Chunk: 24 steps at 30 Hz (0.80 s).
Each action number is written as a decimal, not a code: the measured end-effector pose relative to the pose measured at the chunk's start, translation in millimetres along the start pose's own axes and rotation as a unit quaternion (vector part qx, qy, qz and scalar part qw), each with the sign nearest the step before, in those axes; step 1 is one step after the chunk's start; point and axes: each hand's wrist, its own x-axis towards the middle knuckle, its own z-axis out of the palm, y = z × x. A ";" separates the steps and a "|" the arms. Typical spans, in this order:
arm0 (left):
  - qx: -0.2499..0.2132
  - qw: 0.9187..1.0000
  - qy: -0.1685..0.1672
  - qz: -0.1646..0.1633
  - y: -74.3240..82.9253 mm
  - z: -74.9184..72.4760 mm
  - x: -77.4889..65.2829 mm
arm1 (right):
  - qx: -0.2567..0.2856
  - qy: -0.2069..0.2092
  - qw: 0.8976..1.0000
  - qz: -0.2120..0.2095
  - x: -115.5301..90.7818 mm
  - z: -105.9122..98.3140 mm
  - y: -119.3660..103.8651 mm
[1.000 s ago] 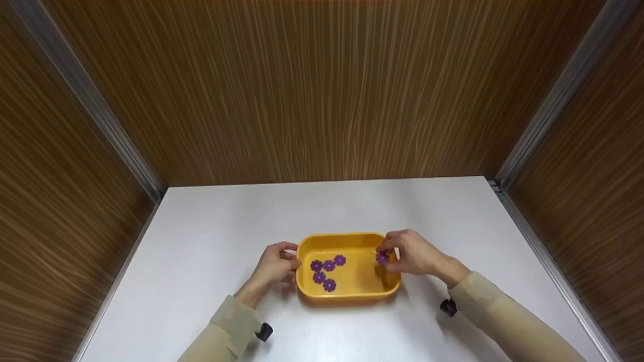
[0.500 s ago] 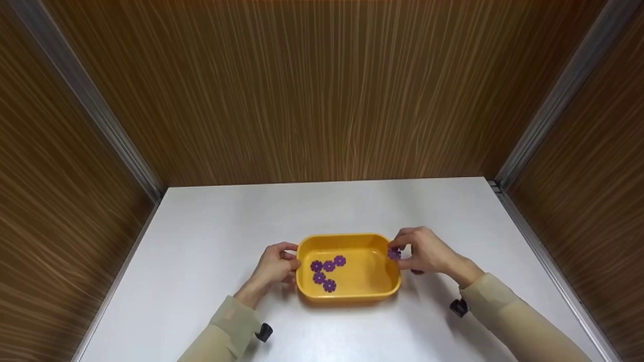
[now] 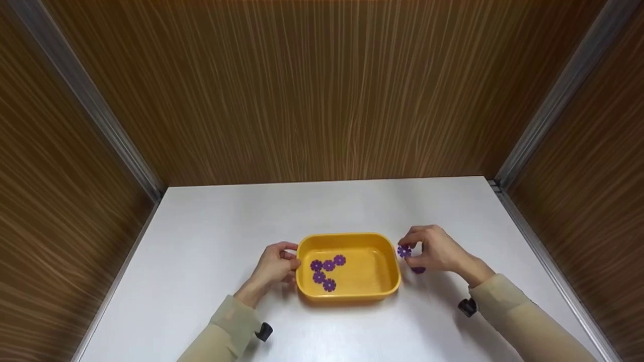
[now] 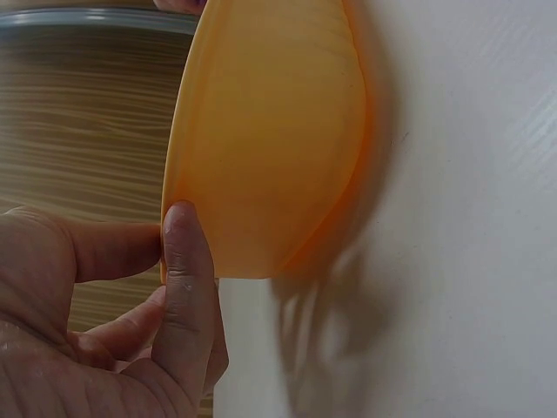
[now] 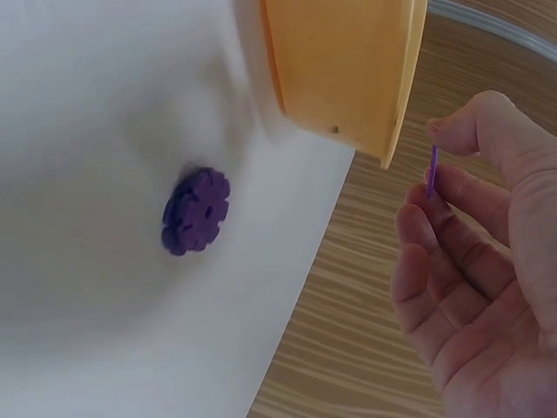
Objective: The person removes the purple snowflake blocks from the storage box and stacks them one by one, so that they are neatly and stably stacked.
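A yellow tray (image 3: 359, 274) stands on the white table, with several purple flower-shaped discs (image 3: 329, 265) lying flat in its left part. My left hand (image 3: 274, 264) grips the tray's left end; in the left wrist view, thumb and fingers (image 4: 187, 270) pinch its rim. Just outside the right end, my right hand (image 3: 435, 250) pinches one purple flower disc (image 3: 404, 251) between thumb and fingers. Seen edge-on in the right wrist view, that disc (image 5: 432, 171) is a thin strip. Below this hand a small stack of purple flower discs (image 5: 198, 213) lies on the table, partly hidden in the head view.
The white tabletop (image 3: 322, 211) carries the tray. Brown wood-grain panels (image 3: 322, 90) rise behind it and on both sides, joined by grey metal corner strips (image 3: 548, 90). A black strap piece (image 3: 467, 307) sits at the right sleeve, another (image 3: 264, 332) at the left.
My right hand has carried the pinched flower disc out of the tray, over its right rim, to the right. The stack beside the tray has come into view. Left hand and tray stay still.
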 end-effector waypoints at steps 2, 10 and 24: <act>0.000 1.000 0.000 0.001 -0.2 -0.2 0.2 | 0.000 -0.002 1.000 0.010 -1.8 -1.3 1.5; -0.004 1.000 -0.003 0.013 -1.6 -0.5 0.6 | -0.006 0.007 1.000 0.024 -8.2 -5.2 10.3; 0.011 1.000 0.005 -0.002 -0.1 0.5 0.7 | -0.009 -0.011 0.998 0.065 -26.2 0.0 27.8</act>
